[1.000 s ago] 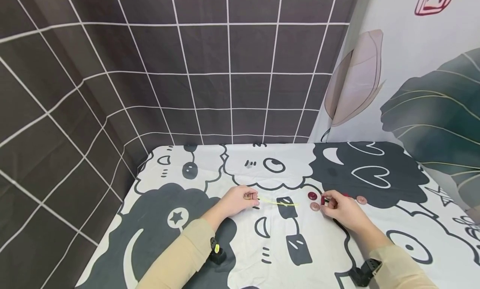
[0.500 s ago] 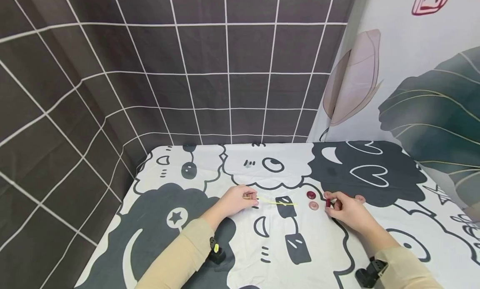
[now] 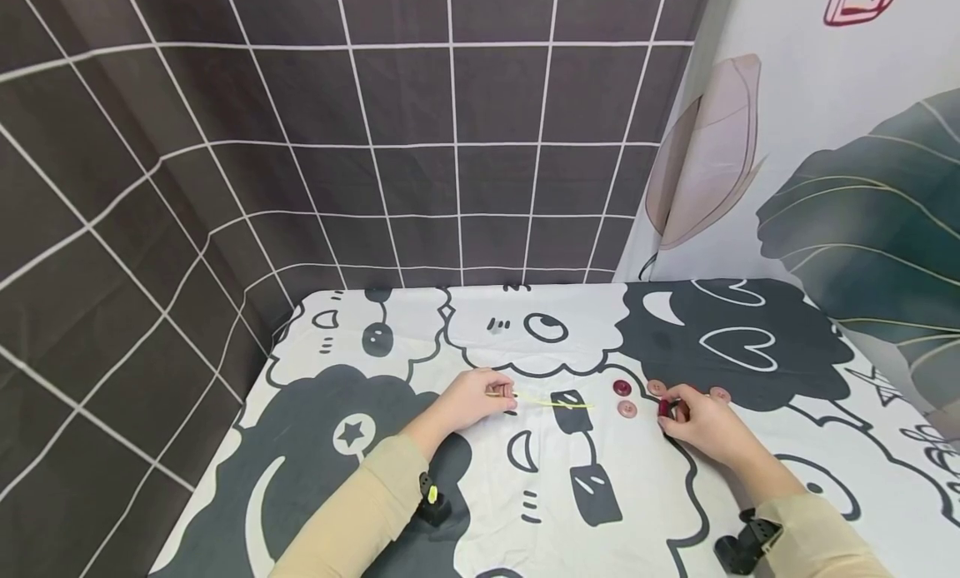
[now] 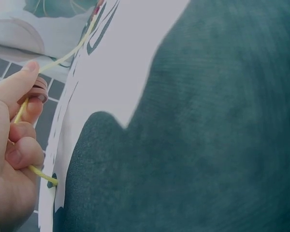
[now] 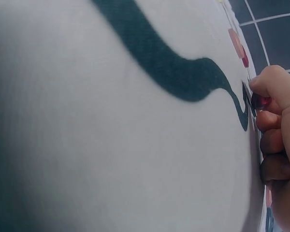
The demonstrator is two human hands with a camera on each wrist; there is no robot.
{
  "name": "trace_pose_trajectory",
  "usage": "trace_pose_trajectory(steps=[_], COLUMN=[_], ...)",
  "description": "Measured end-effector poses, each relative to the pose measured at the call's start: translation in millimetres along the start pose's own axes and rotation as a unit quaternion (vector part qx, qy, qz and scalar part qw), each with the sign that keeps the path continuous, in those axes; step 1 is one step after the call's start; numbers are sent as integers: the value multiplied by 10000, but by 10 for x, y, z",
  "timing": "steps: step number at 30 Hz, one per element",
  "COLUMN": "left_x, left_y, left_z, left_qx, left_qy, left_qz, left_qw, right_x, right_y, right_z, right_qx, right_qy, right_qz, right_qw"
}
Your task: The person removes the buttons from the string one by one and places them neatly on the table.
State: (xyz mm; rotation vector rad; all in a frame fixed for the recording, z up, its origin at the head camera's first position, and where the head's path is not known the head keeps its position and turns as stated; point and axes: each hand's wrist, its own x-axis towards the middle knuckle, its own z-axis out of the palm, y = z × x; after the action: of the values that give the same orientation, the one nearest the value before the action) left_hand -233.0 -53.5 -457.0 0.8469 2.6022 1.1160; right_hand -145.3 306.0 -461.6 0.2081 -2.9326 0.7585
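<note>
My left hand (image 3: 480,395) pinches a short stack of pinkish-brown buttons (image 4: 40,91) between thumb and forefinger. Through the stack runs a yellow cord (image 4: 73,52), whose lower end comes out under the curled fingers; its long free end stretches right over the cloth in the head view. My right hand (image 3: 699,424) pinches a dark red button (image 3: 663,407), close over the cloth. Just left of that hand lie another dark red button (image 3: 622,387) and a pink button (image 3: 627,409). A second pink button (image 3: 656,387) lies beyond its fingertips.
One more pink button (image 3: 720,394) lies behind the right hand, partly covered by it. The table is spread with a black-and-white cartoon cloth (image 3: 540,495). A dark grid-patterned curtain (image 3: 495,178) hangs at the back and left, a leaf-patterned one (image 3: 825,145) at the right.
My right hand has moved a little right with the dark red button, away from the pair on its left, uncovering a pink button. The left hand stays in place with its cord.
</note>
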Motion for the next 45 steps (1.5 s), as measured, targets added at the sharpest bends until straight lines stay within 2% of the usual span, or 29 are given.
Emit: trace_pose_trajectory(steps=[10, 31, 33, 39, 45], left_x=[6, -8, -9, -8, -3], left_y=[-12, 6, 7, 12, 11], left_z=[11, 5, 3, 0, -1], left_qx=[-20, -78, -75, -71, -60], left_qy=[13, 31, 38, 77, 104], left_qz=[-68, -95, -74, -12, -18], left_qw=[10000, 9999, 9999, 9999, 9999], right_x=[-2, -14, -11, 2, 62], right_y=[10, 31, 27, -13, -85], right_z=[11, 47, 46, 54, 78], right_qx=[-181, -289, -278, -345, -315], right_qy=[-72, 296, 428, 1147, 1271], right_qz=[81, -23, -60, -317, -505], right_qw=[9998, 9991, 9987, 9923, 9901])
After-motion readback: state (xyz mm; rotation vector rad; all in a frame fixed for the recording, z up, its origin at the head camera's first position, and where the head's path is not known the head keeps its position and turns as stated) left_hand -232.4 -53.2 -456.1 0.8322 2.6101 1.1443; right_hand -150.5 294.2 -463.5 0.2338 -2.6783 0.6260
